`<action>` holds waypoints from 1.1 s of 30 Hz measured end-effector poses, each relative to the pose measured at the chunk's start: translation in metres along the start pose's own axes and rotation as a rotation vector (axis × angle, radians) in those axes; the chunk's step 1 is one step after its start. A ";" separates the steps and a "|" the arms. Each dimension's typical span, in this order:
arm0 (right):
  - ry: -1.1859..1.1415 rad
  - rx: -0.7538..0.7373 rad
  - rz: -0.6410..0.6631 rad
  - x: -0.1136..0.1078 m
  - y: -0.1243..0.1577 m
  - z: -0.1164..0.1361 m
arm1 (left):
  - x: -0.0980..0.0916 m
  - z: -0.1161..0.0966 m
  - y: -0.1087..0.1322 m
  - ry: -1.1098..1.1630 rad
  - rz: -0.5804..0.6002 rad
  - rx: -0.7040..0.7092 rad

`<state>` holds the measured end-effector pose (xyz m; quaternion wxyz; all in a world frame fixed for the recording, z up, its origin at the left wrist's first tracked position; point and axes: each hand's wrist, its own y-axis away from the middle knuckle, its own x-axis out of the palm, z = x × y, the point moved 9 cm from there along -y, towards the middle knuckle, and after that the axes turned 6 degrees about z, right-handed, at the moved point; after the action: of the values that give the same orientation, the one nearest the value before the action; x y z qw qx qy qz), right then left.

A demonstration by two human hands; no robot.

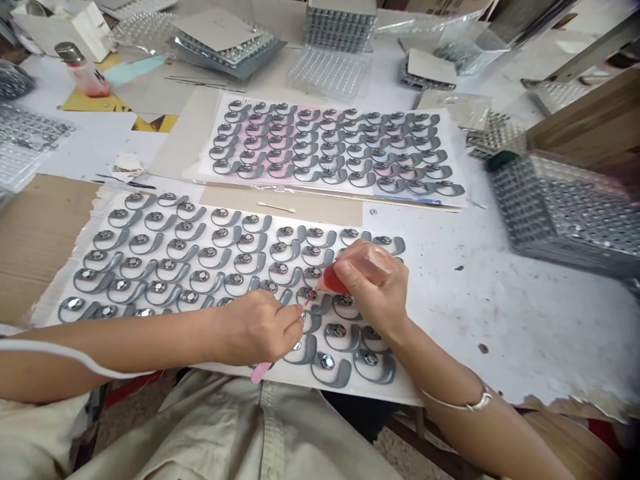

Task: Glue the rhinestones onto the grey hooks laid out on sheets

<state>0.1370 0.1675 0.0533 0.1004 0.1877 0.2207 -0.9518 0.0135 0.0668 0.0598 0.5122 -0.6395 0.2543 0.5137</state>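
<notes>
My left hand (265,327) is closed around a thin stick tool with a pink handle (261,372). The tool's fine tip meets a grey curved metal piece (320,305) with a round setting that looks red on top. In my right hand (383,290) is a small clear squeeze bottle of red liquid (336,280), tilted so its nozzle points left, close to that same setting. Rows of similar curved pieces with shiny round settings lie on a white board (210,230) under both hands. My left hand hides some of them.
A second board (205,167) of curved pieces lies behind. Between the boards is a cotton swab (276,207). A metal-capped bottle (83,69) stands back left. Stacked clear trays (575,207) are at right, more trays (340,27) at the back.
</notes>
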 end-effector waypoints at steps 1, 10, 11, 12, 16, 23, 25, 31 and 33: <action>0.005 0.003 0.005 0.001 0.000 0.000 | 0.000 0.000 0.000 -0.001 -0.001 -0.001; 0.049 -0.010 0.024 0.003 -0.001 0.004 | -0.004 0.002 -0.002 0.026 -0.002 -0.007; 0.052 -0.016 0.017 0.003 -0.001 0.005 | -0.005 0.002 -0.002 0.024 -0.007 -0.007; 0.053 -0.023 0.014 0.003 -0.001 0.006 | -0.005 0.002 -0.002 0.022 -0.007 -0.009; 0.044 -0.045 0.019 0.004 -0.001 0.009 | -0.004 0.002 -0.002 0.021 -0.005 -0.015; 0.022 -0.103 0.002 0.003 0.001 0.011 | -0.001 0.001 0.000 0.043 0.001 -0.015; 0.037 -0.132 0.004 0.003 0.002 0.014 | -0.002 0.001 0.000 0.033 0.000 -0.017; 0.080 -0.262 -0.002 0.005 0.003 0.028 | -0.004 0.002 -0.001 0.034 -0.002 -0.016; 0.086 -0.307 -0.010 0.005 0.004 0.033 | -0.004 0.002 -0.001 0.031 0.000 -0.018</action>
<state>0.1232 0.1486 0.0777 0.1138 0.2097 0.3687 -0.8984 0.0126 0.0683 0.0640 0.5026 -0.6519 0.2578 0.5060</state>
